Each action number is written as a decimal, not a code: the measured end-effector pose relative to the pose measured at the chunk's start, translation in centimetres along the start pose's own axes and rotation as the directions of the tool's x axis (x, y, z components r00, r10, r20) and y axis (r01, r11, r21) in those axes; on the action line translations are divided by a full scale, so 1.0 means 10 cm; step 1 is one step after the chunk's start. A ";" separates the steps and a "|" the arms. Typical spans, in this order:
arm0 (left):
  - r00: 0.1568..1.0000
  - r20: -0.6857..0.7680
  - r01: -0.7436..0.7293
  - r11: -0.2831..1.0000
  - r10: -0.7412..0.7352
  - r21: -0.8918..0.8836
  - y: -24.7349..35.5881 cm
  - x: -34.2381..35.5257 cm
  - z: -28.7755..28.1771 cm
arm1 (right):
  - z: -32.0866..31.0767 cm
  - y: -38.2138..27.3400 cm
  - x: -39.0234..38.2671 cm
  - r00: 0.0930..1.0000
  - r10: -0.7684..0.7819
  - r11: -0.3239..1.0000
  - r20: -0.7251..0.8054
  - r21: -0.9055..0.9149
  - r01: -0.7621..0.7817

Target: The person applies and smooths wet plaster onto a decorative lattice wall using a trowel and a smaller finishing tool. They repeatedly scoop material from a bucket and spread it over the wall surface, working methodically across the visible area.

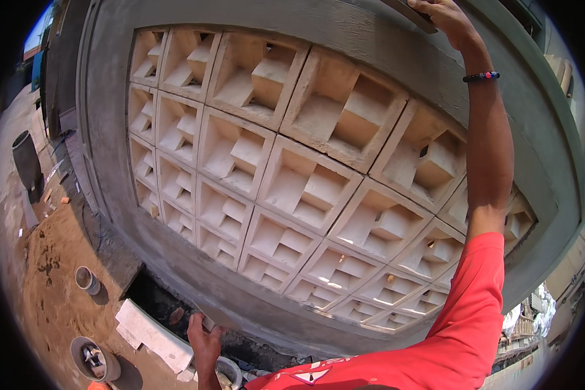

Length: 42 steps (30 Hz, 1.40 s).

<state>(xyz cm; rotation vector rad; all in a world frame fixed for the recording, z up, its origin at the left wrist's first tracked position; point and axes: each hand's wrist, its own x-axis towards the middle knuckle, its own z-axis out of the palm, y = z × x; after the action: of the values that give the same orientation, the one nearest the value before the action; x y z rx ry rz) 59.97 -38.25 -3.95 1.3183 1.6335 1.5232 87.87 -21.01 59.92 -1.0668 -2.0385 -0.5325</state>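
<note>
My right arm reaches up along the wall, and my right hand is closed on a flat plastering float. The float lies at the smooth grey plaster band along the top of the wall, partly cut off by the upper edge of the view. Low on the left, my left hand is closed around a trowel with a flat grey blade; its handle is hidden in the fingers. Between the hands spreads a grid of cream breeze blocks, framed by grey plaster.
A dark trench runs along the wall's foot beside a pale broken slab. On the sandy ground stand a small bucket, a larger bucket with things in it, and a dark cylinder. White sacks lie far right.
</note>
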 end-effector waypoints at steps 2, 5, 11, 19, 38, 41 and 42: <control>1.000 0.026 -0.007 1.000 0.007 -0.011 -0.03 0.02 0.04 | -0.08 0.21 0.14 0.986 -0.050 0.993 0.158 0.118 0.032; 0.998 0.055 -0.022 0.999 0.024 -0.033 -0.04 0.04 0.15 | -0.08 0.24 0.15 0.962 -0.070 0.978 0.263 0.208 0.014; 0.993 0.117 -0.001 0.997 0.009 -0.072 0.13 0.06 0.30 | -0.29 0.31 -0.10 0.952 -0.049 0.994 0.301 0.109 0.016; 0.983 0.169 -0.064 0.996 0.073 -0.056 0.13 0.10 0.40 | -1.11 0.85 -0.63 0.963 0.206 0.971 0.175 -0.158 -0.179; 0.966 0.243 -0.089 0.996 0.084 0.009 0.42 0.22 0.49 | -1.19 0.46 -0.79 0.965 0.074 0.991 0.253 0.090 -0.100; 0.960 0.269 -0.081 0.997 0.079 -0.004 0.48 0.17 0.54 | -1.19 0.57 -0.67 0.937 0.145 0.989 0.318 -0.043 -0.138; 0.957 0.278 -0.078 0.997 0.077 -0.007 0.47 0.16 0.55 | -1.24 0.62 -0.67 0.923 0.180 0.983 0.341 -0.107 -0.152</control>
<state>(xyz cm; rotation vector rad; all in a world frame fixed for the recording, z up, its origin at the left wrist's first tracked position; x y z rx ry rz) 65.62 -35.07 -0.29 1.5378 1.4223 1.3080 100.80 -28.97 62.52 -1.4535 -2.2148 -0.3555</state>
